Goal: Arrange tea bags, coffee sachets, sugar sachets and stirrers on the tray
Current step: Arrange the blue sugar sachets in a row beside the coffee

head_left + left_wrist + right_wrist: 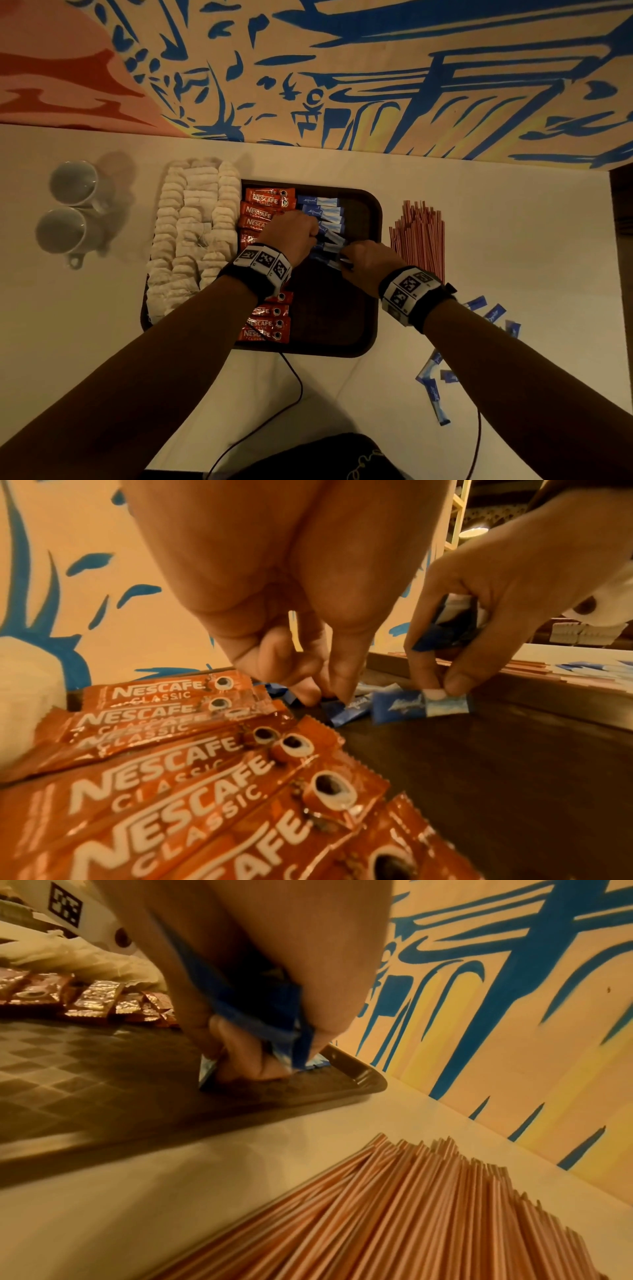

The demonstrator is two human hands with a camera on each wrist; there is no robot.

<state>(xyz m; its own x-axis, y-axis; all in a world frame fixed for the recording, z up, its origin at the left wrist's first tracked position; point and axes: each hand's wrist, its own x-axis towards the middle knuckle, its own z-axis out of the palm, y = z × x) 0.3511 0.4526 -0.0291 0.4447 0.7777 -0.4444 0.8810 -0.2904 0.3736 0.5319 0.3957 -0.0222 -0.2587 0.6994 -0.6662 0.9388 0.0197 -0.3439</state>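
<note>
On the dark tray [371,219], tea bags [191,233] fill the left side and red coffee sachets [263,212] run in a column beside them, so each kind keeps its own lane. Both hands work on the third lane, a column of blue sugar sachets [323,212]. The left hand [291,233] has its fingers curled down, fingertips [342,693] pressing a sachet already laid, probably to keep the row from sliding. The right hand [363,260] pinches the pale end of the next blue sachet [419,706] between thumb and forefinger, setting it just beside the pressed one, and it carries more blue sachets tucked in its palm, which saves trips. Loose blue sachets [433,387] lie on the table [513,240] near the right forearm, yet to be placed. The stirrers [419,236] lie on the table just right of the tray, whose right strip looks reserved for them. 2 cups [68,205] sit far left.
</note>
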